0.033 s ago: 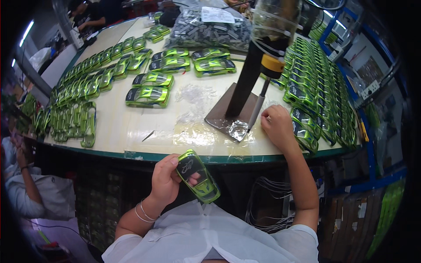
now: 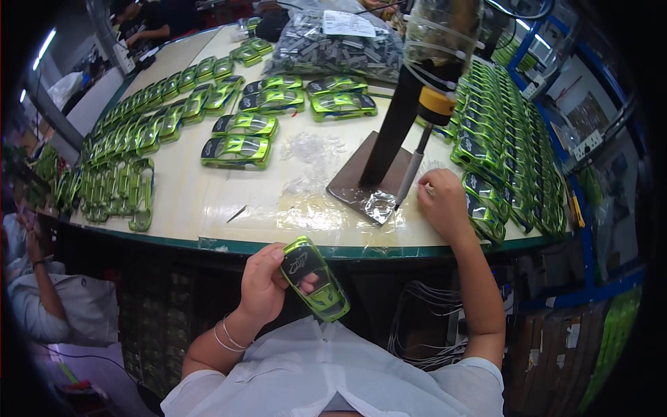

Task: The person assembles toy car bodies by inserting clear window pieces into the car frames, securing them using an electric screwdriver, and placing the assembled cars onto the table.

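Observation:
My left hand [image 2: 265,281] grips a green toy car body [image 2: 316,279] with black, see-through windows, held tilted in front of my chest off the table edge. Some fingertips show through its window from behind. On the table to the right, my right hand [image 2: 442,203] is closed in a pinch over small pale bits, and a tiny light piece seems to be at its fingertips, too small to name. Just left of that hand, a power screwdriver [image 2: 411,170] with a yellow collar hangs beside a dark post on a brown metal base plate [image 2: 351,182].
Rows of green car bodies [image 2: 517,149] stand close by on the right; more car bodies [image 2: 149,135] line the left. Small clear pieces [image 2: 306,160] lie mid-table, near a thin dark strip [image 2: 236,214]. A bag of grey parts [image 2: 333,52] sits behind. Another person [image 2: 52,299] sits at left.
My right hand's fingers have curled in a little more, and a small pale piece now shows at them. The whole view has shifted slightly; my left hand and the car body stay put.

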Tool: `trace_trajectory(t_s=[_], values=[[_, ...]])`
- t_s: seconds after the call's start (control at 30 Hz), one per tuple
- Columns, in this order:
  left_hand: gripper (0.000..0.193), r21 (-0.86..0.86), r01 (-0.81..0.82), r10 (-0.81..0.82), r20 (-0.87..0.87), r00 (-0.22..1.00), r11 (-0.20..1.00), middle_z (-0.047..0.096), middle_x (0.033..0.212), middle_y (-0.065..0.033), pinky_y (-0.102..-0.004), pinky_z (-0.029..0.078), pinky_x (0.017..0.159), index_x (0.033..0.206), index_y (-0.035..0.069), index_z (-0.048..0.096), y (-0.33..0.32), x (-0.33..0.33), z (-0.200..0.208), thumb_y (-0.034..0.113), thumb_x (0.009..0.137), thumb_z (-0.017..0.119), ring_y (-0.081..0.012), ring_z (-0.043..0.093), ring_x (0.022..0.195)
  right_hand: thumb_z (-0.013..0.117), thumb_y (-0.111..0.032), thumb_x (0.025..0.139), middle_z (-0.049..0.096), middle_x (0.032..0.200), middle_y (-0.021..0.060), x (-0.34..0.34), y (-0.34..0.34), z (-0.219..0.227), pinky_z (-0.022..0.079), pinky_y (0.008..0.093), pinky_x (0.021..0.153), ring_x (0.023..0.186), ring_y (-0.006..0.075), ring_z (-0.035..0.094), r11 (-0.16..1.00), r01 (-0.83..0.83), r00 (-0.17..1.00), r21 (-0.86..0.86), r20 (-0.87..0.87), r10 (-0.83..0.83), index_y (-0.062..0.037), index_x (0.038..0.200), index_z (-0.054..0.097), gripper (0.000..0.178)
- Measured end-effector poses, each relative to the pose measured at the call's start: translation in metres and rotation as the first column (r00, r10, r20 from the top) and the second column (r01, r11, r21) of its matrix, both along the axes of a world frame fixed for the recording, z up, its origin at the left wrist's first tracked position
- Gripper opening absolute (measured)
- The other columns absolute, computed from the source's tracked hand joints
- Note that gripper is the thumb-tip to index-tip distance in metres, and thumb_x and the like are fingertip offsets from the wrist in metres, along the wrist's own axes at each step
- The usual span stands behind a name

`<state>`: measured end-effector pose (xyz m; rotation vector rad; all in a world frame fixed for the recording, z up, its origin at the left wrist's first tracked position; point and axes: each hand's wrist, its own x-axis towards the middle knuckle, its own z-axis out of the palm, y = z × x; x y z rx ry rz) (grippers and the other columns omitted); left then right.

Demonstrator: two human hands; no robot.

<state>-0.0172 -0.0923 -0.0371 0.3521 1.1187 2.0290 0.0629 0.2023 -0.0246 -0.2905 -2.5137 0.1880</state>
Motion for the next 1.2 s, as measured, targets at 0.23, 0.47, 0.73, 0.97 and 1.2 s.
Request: trace_trajectory(t_s=[0.23, 0.47, 0.73, 0.97, 1.2], values=[[0.031, 0.0, -0.007, 0.007, 0.017, 1.0, 1.0, 0.059, 0.072, -0.0173, -0.0258, 0.049, 0.054, 0.092, -0.006, 0.05, -0.001, 0.0, -0.002, 0.02, 0.085, 0.034, -0.0183, 0.058, 0.057, 0.056, 0.0, 0.072, 0.057, 0.076, 0.0047, 0.022, -0.001, -0.003, 0.042, 0.0215, 0.065, 0.069, 0.0102, 0.053, 0.667, -0.089, 0.974, -0.739, -0.205, -0.098, 0.0035, 0.086, 0.059, 0.015], [0.031, 0.006, 0.045, -0.045, 0.002, 0.999, 0.999, 0.059, 0.072, -0.018, -0.0253, 0.049, 0.055, 0.092, -0.007, 0.049, 0.003, 0.002, 0.0, 0.019, 0.086, 0.032, -0.0177, 0.058, 0.057, 0.056, -0.002, 0.075, 0.055, 0.076, 0.0044, 0.036, -0.009, -0.003, 0.04, 0.0205, 0.065, 0.068, 0.0105, 0.051, 0.759, -0.205, 0.948, -0.618, -0.318, -0.002, 0.0044, 0.087, 0.06, 0.014], [0.031, 0.009, 0.075, -0.075, -0.027, 0.997, 0.997, 0.059, 0.075, -0.0165, -0.0257, 0.05, 0.056, 0.093, -0.007, 0.05, 0.004, 0.007, 0.001, 0.019, 0.086, 0.035, -0.0175, 0.059, 0.061, 0.056, -0.005, 0.078, 0.058, 0.07, 0.0084, 0.054, -0.032, -0.001, 0.047, 0.0254, 0.058, 0.062, 0.0153, 0.056, 0.036, -0.422, 0.868, -0.906, -0.415, -0.272, 0.006, 0.091, 0.056, 0.017], [0.029, 0.003, 0.153, -0.152, -0.073, 0.986, 0.988, 0.058, 0.08, -0.0144, -0.0248, 0.05, 0.06, 0.096, -0.007, 0.05, 0.011, 0.013, 0.009, 0.018, 0.087, 0.037, -0.0149, 0.059, 0.067, 0.055, -0.004, 0.078, 0.059, 0.075, 0.0119, 0.074, -0.045, -0.004, 0.051, 0.0273, 0.06, 0.065, 0.0192, 0.06, 0.063, -0.44, 0.844, -0.896, -0.437, -0.312, 0.0072, 0.093, 0.054, 0.018], [0.024, -0.048, 0.315, -0.319, -0.195, 0.928, 0.948, 0.057, 0.082, -0.0099, -0.0231, 0.048, 0.061, 0.096, -0.006, 0.049, 0.021, 0.021, 0.016, 0.013, 0.087, 0.038, -0.0106, 0.057, 0.071, 0.054, -0.002, 0.078, 0.059, 0.076, 0.0155, 0.081, -0.103, 0.003, 0.052, 0.0306, 0.058, 0.064, 0.022, 0.06, -0.107, -0.501, 0.864, -0.859, -0.489, -0.124, 0.0089, 0.088, 0.055, 0.015]])
